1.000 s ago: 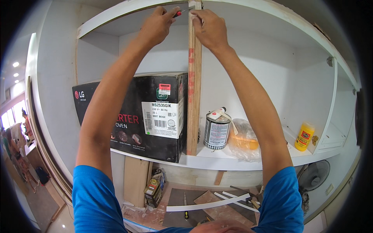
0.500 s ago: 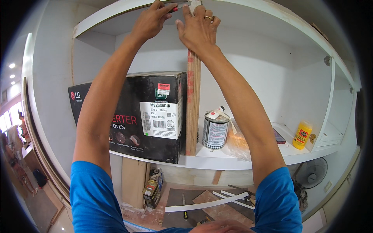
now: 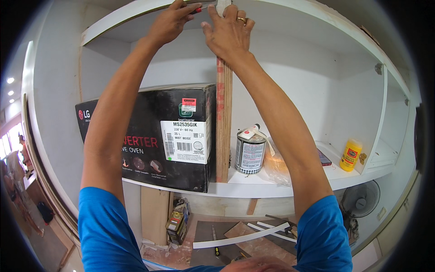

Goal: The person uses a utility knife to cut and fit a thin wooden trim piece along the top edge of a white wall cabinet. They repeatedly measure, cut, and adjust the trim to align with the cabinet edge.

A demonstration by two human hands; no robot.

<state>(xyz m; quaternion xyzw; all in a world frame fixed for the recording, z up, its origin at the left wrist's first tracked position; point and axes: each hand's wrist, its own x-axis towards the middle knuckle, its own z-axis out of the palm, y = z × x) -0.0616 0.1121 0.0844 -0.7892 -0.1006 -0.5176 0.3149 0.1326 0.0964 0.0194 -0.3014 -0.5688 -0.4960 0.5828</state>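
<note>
Raised to the top edge of the white cabinet point(image 3: 106, 28), my left hand point(image 3: 171, 23) is closed around a small tool with a red and black handle point(image 3: 197, 10). A thin metal part of it points toward my right hand point(image 3: 230, 32), which wears a ring. The right hand's fingers are spread and rest against the top of the wooden upright point(image 3: 223, 122). Between the hands, a whitish strip point(image 3: 222, 6) shows at the upright's top. The tool's exact kind is too small to tell.
A large black microwave oven carton point(image 3: 149, 102) stands left of the upright. Right of it are a paint can point(image 3: 250, 153), a plastic-wrapped bundle point(image 3: 275, 165), a phone point(image 3: 324, 157) and a yellow bottle point(image 3: 351, 155). Below lie white strips point(image 3: 240, 236) and a fan point(image 3: 361, 201).
My left hand and the tool have shifted slightly left and down. My right hand stays against the upright's top; the whole view has moved a little.
</note>
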